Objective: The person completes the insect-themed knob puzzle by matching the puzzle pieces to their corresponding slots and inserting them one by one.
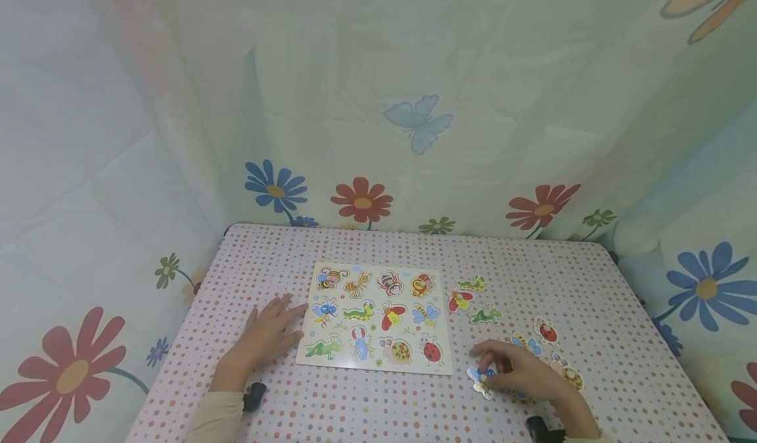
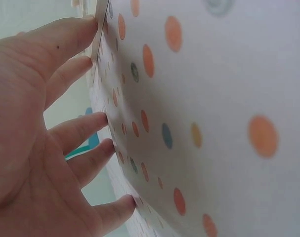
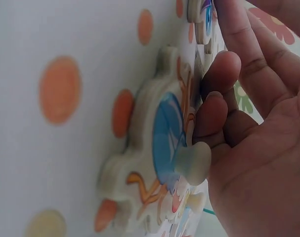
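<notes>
A light puzzle board point(image 1: 378, 367) with rows of colourful insect pictures lies flat on the table. My left hand point(image 1: 263, 338) is spread at its left side, and in the left wrist view the thumb point(image 2: 70, 42) reaches the board's edge. To the right of the board, my right hand point(image 1: 523, 371) pinches a blue insect puzzle piece point(image 1: 480, 381) between thumb and finger, low over the tabletop. In the right wrist view, another piece with a blue body point(image 3: 167, 133) and a pale peg point(image 3: 194, 163) lies beside the curled fingers. The grip is partly hidden there.
Right of the board lie loose pieces: a green and yellow caterpillar point(image 1: 472, 284), a red-winged bug point(image 1: 460, 300), a green grasshopper point(image 1: 486, 313), a ladybug point(image 1: 547, 330) and several others partly under the right hand. A dotted cloth point(image 1: 367, 410) covers the table; a flowered curtain point(image 1: 331, 101) hangs behind.
</notes>
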Action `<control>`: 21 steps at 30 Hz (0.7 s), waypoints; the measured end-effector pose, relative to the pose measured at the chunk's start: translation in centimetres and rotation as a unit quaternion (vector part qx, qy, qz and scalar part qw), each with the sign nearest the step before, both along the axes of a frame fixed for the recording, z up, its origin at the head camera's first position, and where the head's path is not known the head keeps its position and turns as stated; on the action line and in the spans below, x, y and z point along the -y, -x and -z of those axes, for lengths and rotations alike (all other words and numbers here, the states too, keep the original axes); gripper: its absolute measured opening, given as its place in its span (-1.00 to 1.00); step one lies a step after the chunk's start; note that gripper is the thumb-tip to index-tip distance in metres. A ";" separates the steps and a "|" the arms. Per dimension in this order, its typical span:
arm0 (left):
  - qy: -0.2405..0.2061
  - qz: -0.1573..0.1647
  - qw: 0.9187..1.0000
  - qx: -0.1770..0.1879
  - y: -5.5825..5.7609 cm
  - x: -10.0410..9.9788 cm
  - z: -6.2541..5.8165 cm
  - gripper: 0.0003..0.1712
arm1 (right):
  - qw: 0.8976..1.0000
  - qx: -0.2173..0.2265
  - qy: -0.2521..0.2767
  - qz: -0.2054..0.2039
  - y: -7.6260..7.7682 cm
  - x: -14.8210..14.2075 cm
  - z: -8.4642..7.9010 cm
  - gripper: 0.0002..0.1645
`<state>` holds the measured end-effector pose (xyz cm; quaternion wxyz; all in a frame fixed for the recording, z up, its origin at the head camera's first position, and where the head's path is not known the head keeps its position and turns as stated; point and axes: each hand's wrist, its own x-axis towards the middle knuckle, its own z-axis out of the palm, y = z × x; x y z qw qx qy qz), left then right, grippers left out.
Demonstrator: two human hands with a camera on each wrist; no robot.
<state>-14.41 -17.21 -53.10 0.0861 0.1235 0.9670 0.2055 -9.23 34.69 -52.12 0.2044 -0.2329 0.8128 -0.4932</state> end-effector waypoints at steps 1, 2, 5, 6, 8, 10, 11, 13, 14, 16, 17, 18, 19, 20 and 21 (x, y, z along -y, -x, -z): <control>0.000 0.001 1.000 0.000 0.0 0.0 0.0 -0.36 | 1.000 0.004 -0.004 0.004 0.0 0.0 0.0 -0.48; 0.000 0.001 1.000 0.000 0.0 0.0 0.0 -0.36 | 1.000 0.006 -0.007 0.007 -0.1 0.0 0.0 -0.48; 0.002 0.003 1.000 0.000 0.0 0.0 0.0 -0.36 | 1.000 0.004 -0.011 0.012 -0.1 0.1 0.1 -0.48; 0.002 0.003 1.000 -0.001 0.0 0.0 0.0 -0.36 | 1.000 0.002 -0.011 0.012 -0.1 0.2 0.1 -0.48; 0.001 0.003 1.000 -0.003 0.0 0.0 0.0 -0.36 | 1.000 -0.004 -0.011 0.013 -0.1 0.2 0.2 -0.47; 0.000 0.002 1.000 -0.003 0.1 0.0 0.0 -0.36 | 1.000 -0.009 -0.014 0.015 -0.1 0.3 0.2 -0.47; 0.000 0.002 1.000 -0.002 0.1 0.0 0.0 -0.36 | 1.000 -0.008 -0.015 0.018 -0.2 0.3 0.1 -0.46; 0.001 0.001 1.000 -0.002 0.1 0.0 0.1 -0.36 | 1.000 -0.008 -0.020 0.021 -0.2 0.4 0.1 -0.46; 0.002 0.001 1.000 -0.001 0.1 0.0 0.1 -0.36 | 0.999 -0.007 -0.022 0.024 -0.3 0.4 0.0 -0.46; 0.004 0.001 1.000 0.001 0.1 0.0 0.1 -0.36 | 0.999 -0.001 -0.026 0.031 -0.3 0.5 -0.1 -0.46; 0.005 0.001 1.000 0.001 0.1 0.0 0.2 -0.36 | 0.999 0.003 -0.028 0.034 -0.4 0.6 -0.1 -0.47; 0.005 0.002 1.000 0.000 0.1 0.0 0.2 -0.36 | 0.999 0.006 -0.031 0.038 -0.4 0.6 -0.1 -0.47; 0.004 0.002 1.000 0.000 0.1 0.0 0.2 -0.36 | 0.999 0.009 -0.034 0.042 -0.4 0.6 -0.1 -0.47; 0.004 0.003 1.000 0.000 0.1 0.0 0.1 -0.36 | 0.998 0.013 -0.037 0.045 -0.4 0.6 -0.1 -0.47; 0.004 0.003 1.000 0.000 0.1 0.0 0.1 -0.36 | 0.998 0.016 -0.042 0.050 -0.4 0.7 -0.1 -0.48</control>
